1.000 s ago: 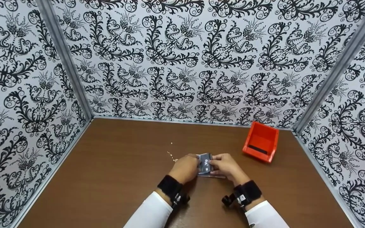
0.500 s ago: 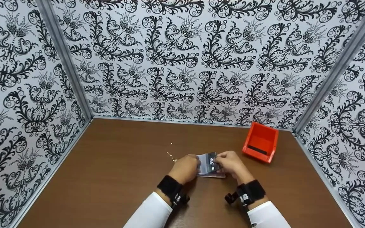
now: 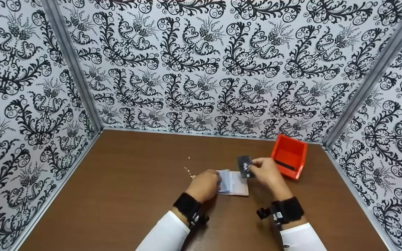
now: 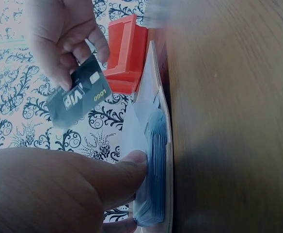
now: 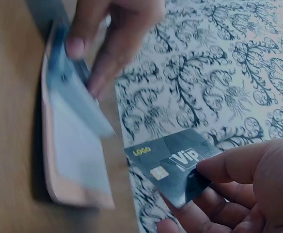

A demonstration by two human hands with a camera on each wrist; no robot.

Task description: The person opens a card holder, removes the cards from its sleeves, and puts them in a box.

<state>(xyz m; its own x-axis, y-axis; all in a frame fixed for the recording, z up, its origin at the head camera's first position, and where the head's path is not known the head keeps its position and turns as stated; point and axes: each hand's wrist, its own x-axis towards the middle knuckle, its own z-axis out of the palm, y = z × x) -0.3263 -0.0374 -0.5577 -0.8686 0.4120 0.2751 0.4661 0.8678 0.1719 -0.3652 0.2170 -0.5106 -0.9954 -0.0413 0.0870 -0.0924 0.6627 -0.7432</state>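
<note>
A card holder (image 3: 242,188) with a pale cover lies opened on the brown table. Its translucent plastic sleeves (image 4: 157,165) stand in a thick stack in the left wrist view. My left hand (image 3: 203,184) keeps hold of the holder's left part, thumb and fingers pinching the sleeves. Above and right of it, my right hand (image 3: 268,172) pinches a dark bank-style card (image 5: 173,162) by one edge, thumb on its face. The card bears "Vip", "LOGO" and a chip, and is apart from the sleeves. The left hand hides the holder's left end in the head view.
Behind the right hand, a red plastic bin (image 3: 290,151) stands at the back right of the table. A thin gold-coloured strand (image 3: 188,171) lies just beyond the left hand. Patterned wall panels (image 3: 201,87) enclose the back and sides.
My right hand has drawn the card out of the sleeves and lifted it right and away. The holder's sleeves and right page now show. My left hand has stayed in place.
</note>
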